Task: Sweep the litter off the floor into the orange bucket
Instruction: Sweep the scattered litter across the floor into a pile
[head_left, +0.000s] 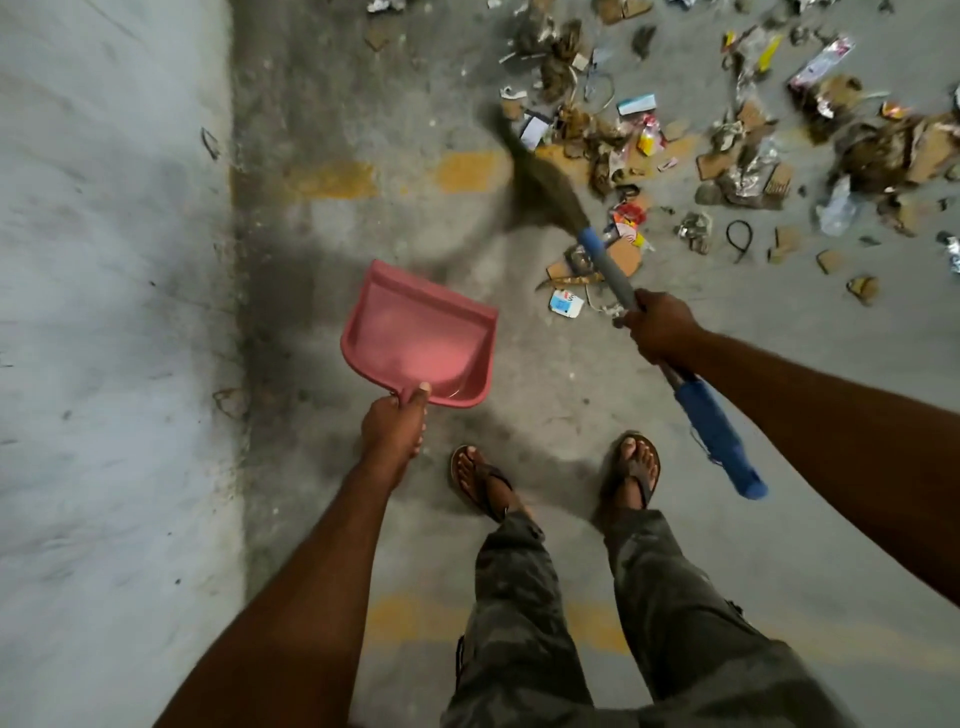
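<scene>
Nearest, I log two sandalled feet on the concrete floor. Left hand wrapped round one pink dustpan, pan empty. Right hand clenched on one broom, bristles blurred at 12 o'clock. Litter scattered at 1–2 o'clock, uncountable. Grey wall at 9.

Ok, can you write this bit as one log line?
left hand: holds pink dustpan, empty | right hand: holds broom | litter: on floor | bucket: not visible
</scene>
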